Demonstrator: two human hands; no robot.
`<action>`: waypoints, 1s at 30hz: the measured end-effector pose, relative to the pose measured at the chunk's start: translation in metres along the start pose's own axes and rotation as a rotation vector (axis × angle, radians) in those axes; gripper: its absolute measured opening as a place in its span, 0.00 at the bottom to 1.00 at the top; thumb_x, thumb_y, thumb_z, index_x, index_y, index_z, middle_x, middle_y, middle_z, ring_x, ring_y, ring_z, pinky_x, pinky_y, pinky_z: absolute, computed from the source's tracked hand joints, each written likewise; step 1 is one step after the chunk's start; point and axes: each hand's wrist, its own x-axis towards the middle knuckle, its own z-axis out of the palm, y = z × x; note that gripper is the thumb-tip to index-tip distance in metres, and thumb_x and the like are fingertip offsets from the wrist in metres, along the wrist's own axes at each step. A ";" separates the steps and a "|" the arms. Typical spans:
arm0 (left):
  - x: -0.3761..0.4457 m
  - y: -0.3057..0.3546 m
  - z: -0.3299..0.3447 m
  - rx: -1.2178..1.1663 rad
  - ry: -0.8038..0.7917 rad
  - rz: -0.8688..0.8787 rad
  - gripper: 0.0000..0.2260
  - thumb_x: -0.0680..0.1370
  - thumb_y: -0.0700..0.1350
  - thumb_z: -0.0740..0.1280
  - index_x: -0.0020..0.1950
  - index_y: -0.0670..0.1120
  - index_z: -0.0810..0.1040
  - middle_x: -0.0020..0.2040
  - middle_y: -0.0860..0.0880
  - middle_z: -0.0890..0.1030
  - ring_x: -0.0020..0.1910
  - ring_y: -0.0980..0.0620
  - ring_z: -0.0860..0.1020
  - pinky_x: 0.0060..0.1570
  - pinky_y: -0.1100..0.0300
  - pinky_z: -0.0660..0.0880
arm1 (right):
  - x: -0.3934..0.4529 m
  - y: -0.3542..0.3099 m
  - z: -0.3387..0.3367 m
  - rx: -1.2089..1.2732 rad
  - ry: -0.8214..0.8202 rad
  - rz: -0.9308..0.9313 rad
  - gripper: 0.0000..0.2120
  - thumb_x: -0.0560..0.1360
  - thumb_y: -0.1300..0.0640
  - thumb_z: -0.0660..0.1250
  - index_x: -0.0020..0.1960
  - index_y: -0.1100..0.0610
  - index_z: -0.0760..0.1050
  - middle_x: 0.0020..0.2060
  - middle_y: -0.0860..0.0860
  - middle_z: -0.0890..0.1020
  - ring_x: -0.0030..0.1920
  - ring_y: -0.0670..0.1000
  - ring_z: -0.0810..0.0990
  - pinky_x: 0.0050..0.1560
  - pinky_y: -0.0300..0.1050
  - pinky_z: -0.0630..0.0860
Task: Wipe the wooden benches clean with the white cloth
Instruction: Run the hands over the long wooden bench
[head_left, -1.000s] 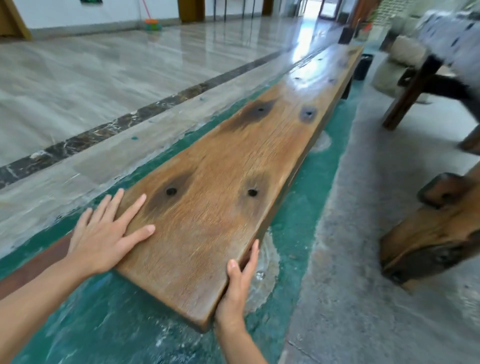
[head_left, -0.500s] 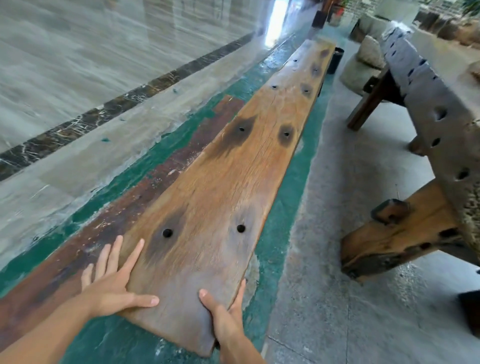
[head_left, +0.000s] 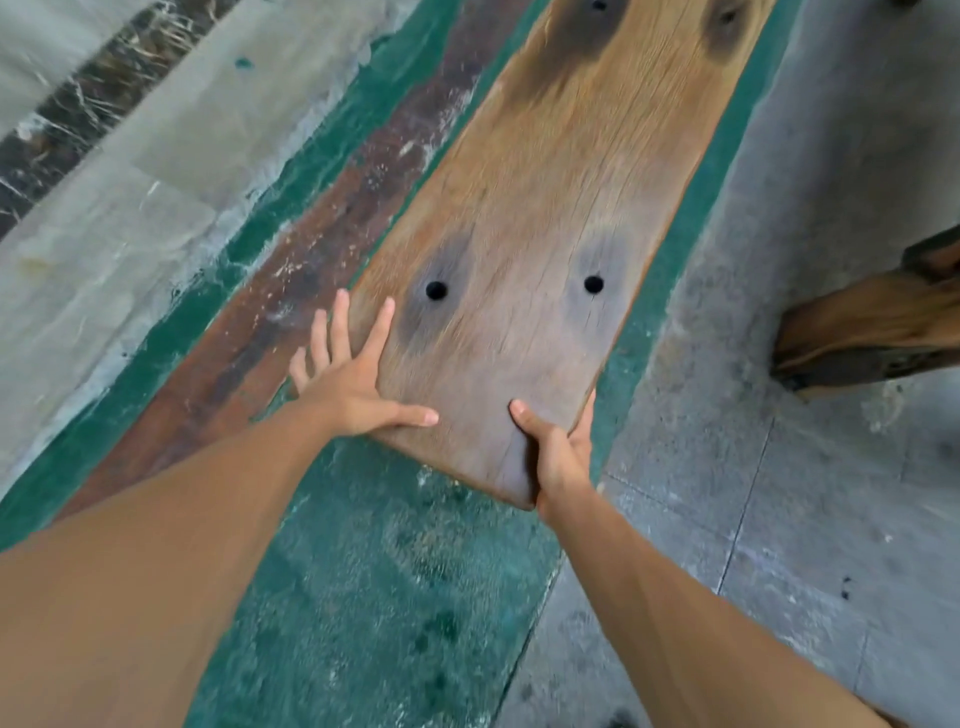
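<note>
Far left of both hands: pale stone floor (head_left: 119, 218), then a green painted strip (head_left: 395, 597) with a worn reddish band (head_left: 311, 270) along it. No white cloth anywhere in view, so no wiping possible yet from this posture.

Left hand (head_left: 348, 384): released, fingers straight and spread, palm laid flat over the left edge of the wooden plank (head_left: 524, 291), thumb stretched along the near end. Pressing, not clasping.

Between and ahead of the hands: the plank itself, one thick solid board, probably heavy and quite stiff, unlikely to flex. Dry, open grain with fine cracks, so good friction and little risk of slipping, though splinters seem possible. Two dark bolt holes (head_left: 436, 290) just beyond the fingertips. Best purchase judged at the side edges near the end, as now. Long axis straight away from the hands, near end tapered and pointing back toward the person, far end out of frame at the top.

Right hand (head_left: 558, 452): grasping the near right corner, thumb on top, fingers wrapped round the side edge.

Further right: grey concrete floor (head_left: 831, 467) and part of another timber piece (head_left: 872, 327), well apart.
</note>
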 end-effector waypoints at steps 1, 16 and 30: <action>0.001 0.000 0.000 -0.003 0.010 0.001 0.66 0.48 0.82 0.69 0.67 0.75 0.23 0.69 0.56 0.14 0.74 0.47 0.22 0.72 0.35 0.36 | 0.001 -0.001 0.001 -0.002 -0.002 -0.006 0.53 0.62 0.53 0.83 0.76 0.31 0.57 0.62 0.43 0.82 0.52 0.49 0.86 0.43 0.47 0.85; 0.002 0.001 0.002 -0.009 0.055 -0.032 0.65 0.47 0.80 0.71 0.69 0.77 0.27 0.74 0.57 0.20 0.78 0.47 0.27 0.73 0.33 0.39 | 0.011 0.007 -0.004 0.038 -0.036 -0.017 0.55 0.67 0.59 0.82 0.79 0.33 0.52 0.67 0.42 0.79 0.56 0.40 0.83 0.51 0.39 0.80; 0.007 -0.004 0.013 0.116 0.117 0.064 0.61 0.60 0.82 0.63 0.75 0.64 0.24 0.75 0.46 0.21 0.79 0.37 0.35 0.72 0.32 0.47 | -0.007 -0.005 0.033 -0.717 0.668 -0.041 0.33 0.79 0.30 0.46 0.63 0.53 0.74 0.54 0.62 0.83 0.56 0.66 0.80 0.53 0.58 0.72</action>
